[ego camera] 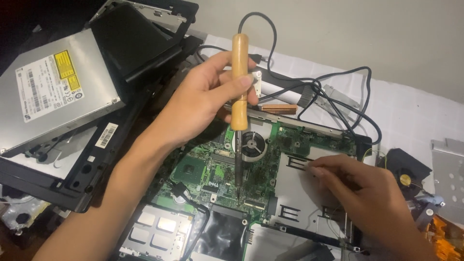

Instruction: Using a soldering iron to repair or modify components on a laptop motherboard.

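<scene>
My left hand (205,99) grips a soldering iron (239,82) by its wooden handle, held upright. Its dark metal tip (238,186) touches the green laptop motherboard (215,166) near the board's lower middle. A black cord runs from the top of the handle and loops off to the right. My right hand (367,193) rests on the grey metal shield plate (299,186) to the right of the board, fingers pinched together near a thin wire (290,166) that points toward the tip; whether it holds the wire I cannot tell for sure.
A silver optical drive (50,92) lies on black laptop casing parts (130,38) at the upper left. A round fan (253,144) sits by the iron. A loose black fan (406,174) and a metal bracket (449,174) lie at the right on white cloth (411,111).
</scene>
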